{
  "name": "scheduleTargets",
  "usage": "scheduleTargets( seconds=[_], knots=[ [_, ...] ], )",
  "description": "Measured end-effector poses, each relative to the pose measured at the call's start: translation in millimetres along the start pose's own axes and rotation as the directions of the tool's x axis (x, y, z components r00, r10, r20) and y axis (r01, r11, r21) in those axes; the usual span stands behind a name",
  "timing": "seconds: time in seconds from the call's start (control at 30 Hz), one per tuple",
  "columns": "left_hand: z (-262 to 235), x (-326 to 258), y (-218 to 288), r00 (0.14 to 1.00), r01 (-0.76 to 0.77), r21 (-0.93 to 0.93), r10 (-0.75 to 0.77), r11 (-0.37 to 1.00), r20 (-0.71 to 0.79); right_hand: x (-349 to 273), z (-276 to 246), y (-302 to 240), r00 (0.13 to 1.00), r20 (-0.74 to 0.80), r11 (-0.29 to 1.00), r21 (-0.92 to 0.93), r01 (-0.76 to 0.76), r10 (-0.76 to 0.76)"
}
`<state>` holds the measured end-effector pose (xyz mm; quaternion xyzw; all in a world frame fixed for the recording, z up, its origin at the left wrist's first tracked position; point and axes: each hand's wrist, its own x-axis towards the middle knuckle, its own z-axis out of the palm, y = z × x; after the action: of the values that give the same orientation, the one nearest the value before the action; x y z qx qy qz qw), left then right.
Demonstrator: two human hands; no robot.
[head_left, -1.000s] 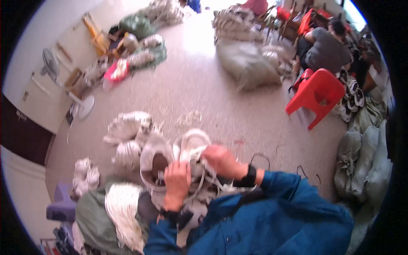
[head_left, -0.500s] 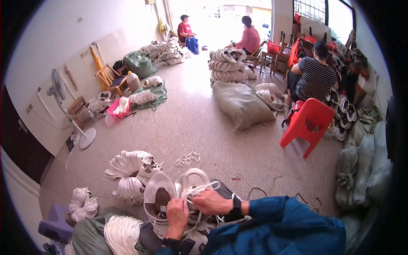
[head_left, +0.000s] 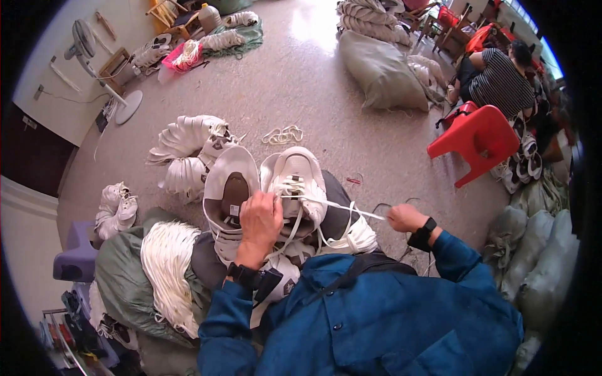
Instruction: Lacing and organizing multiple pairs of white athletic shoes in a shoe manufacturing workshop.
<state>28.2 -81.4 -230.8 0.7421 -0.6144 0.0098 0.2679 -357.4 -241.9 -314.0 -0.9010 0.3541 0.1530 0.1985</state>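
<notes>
shoe: the off-white, round-toed shoe with a lace-up front sits toe outward on other shoes, just right of an open off-white shoe with a brown insole.
left hand: the left hand has its fingers bent at the lace-up shoe's near left side; whether they pinch anything, i cannot tell.
right hand: the right hand grips a flat white fabric lace, drawn straight out to the right.
pull risk: a hard tug could drag the shoe sideways off its perch, if the left hand braces it only lightly.
snag risk: the thick bundle of white laces lies just below the taut strand and could catch it.
crossing risk: uneven tension might leave the rows slack or twisted.
floor: a loose white lace coil lies beyond the shoes; a red plastic chair stands well apart, right.
in the way: the left hand hides part of the shoe's edge.
</notes>
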Motion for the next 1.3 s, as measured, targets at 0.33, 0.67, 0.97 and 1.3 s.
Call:
scheduleTargets(
  seconds=[0.33, 0.67, 0.97, 1.3],
  knots=[
    [8.8, 15.4, -2.9, 0.998, 0.067, -0.186, -0.066, 0.980, 0.014, 73.6, -61.8, -173.6, 0.786, -0.565, 0.763, 0.383, 0.520, -0.253],
    [6.1, 8.4, -2.4, 1.000, -0.008, -0.134, 0.008, 0.991, 0.001, 57.9, -76.6, -170.5, 0.950, -0.231, 0.633, 0.709, 0.311, -0.209],
    [3.7, 2.6, 8.7, 0.999, -0.020, -0.019, 0.021, 1.000, 0.025, 32.6, -79.4, -172.6, 0.853, -0.069, 0.517, 0.769, 0.376, -0.518],
    [-3.0, -0.5, 34.1, 0.973, -0.201, -0.003, 0.200, 0.980, 0.112, 28.7, -78.5, -176.5, 0.853, -0.125, 0.548, 0.717, 0.430, -0.507]
  ],
)
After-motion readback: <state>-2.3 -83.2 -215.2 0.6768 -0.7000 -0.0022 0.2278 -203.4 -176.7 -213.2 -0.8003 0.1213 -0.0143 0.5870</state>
